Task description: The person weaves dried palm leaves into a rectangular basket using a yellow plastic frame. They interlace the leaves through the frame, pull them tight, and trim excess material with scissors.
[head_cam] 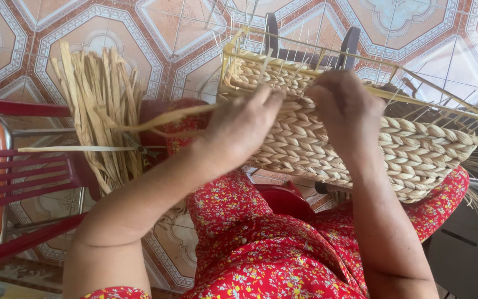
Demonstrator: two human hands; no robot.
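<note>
Right, closest to the camera is the red flowered dress (261, 249), covering the person's lap, and the woven basket (360, 138) rests on that lap, tilted, its braided side facing up. That basket is our landmark. Both bare forearms reach up from the bottom edge towards it.

The left hand (239, 130) sits at the basket's left end, fingers (269, 99) bent and pinched on a flat straw strand (161, 118) that runs out leftwards from the weave. The right hand (345, 108) lies on top of the basket's upper rows, just right of the left hand, fingers curled down into the braid; whether they pinch a strand there I cannot tell, as the fingertips are hidden.

Along the basket's far edge runs a yellow frame bar (305, 52), with thin unwoven spokes (443, 97) fanning out past it and off the right end.

Left of the basket, a bundle of dried straw strips (103, 111) lies across a red chair (23, 166); one loose pale strip (76, 148) lies flat just below the bundle's middle. Behind the basket, two dark upright bars (349, 47) rise just beyond the frame. Farthest off, under everything, is the patterned tile floor (156, 27) in red, white and pale blue.
</note>
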